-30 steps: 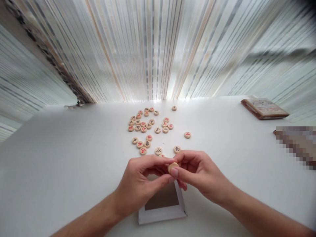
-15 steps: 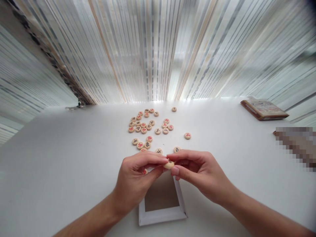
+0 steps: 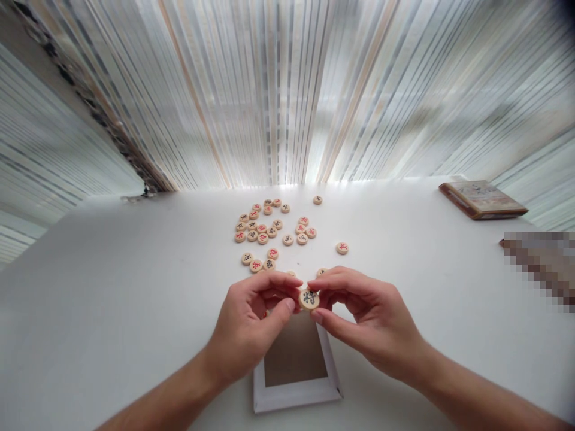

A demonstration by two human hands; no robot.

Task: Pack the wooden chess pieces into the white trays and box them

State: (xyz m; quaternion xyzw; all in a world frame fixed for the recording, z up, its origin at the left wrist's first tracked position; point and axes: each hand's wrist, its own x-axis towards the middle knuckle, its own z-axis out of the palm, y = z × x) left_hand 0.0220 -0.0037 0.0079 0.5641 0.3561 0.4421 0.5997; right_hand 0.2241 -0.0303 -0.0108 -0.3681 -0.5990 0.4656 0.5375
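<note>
My right hand pinches a round wooden xiangqi piece between thumb and forefinger. Its face, with a dark character, is turned toward me. Close at the piece's left edge is my left hand, its thumb and forefinger apart; whether a rear finger touches the piece I cannot tell. Below both hands lies a shallow white box tray with a brown bottom, its far end covered by the hands. A bit of a red-marked piece shows behind my left fingers. Beyond, several xiangqi pieces lie scattered, with red or dark characters.
A single piece lies to the right of the group, another farther back. On the white table, a flat brown-edged box rests at the far right. A striped string curtain hangs behind the table.
The held piece has turned from nearly edge-on to facing me. My left thumb and forefinger have come away from it and opened; my right fingers keep hold.
</note>
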